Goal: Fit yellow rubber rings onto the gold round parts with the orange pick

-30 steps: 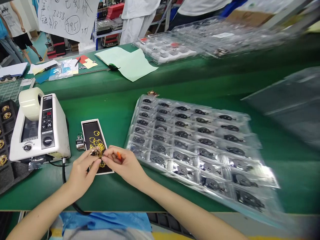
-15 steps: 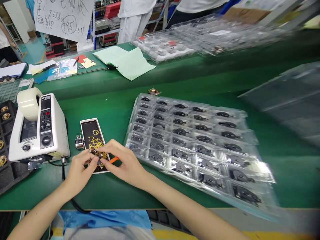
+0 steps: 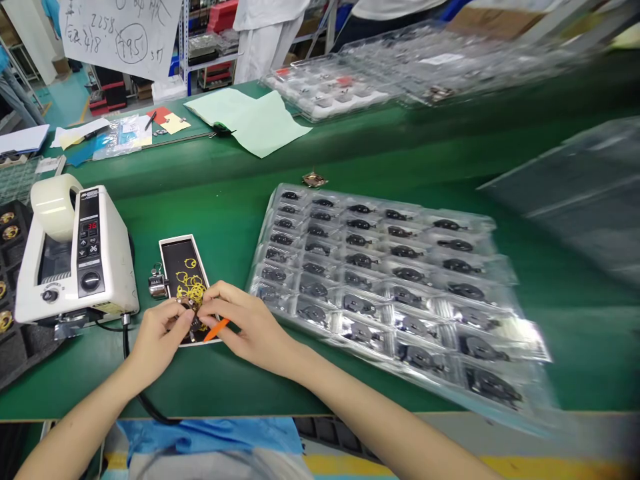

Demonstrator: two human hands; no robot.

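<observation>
Head view: left hand, right hand half-hide a small part.

Up on the wall you've got a white paper sheet with handwriting in dark marker: there's "2258", below it "418", and right beside that a circled "795"! The handwritten characters along the top edge are cut off, too hard to call. Down on your bench, the white tape dispenser shows a red "36" on its digital display. Its small brand label and button markings are too tiny to read, and so are the digits on your tally counter.
</observation>
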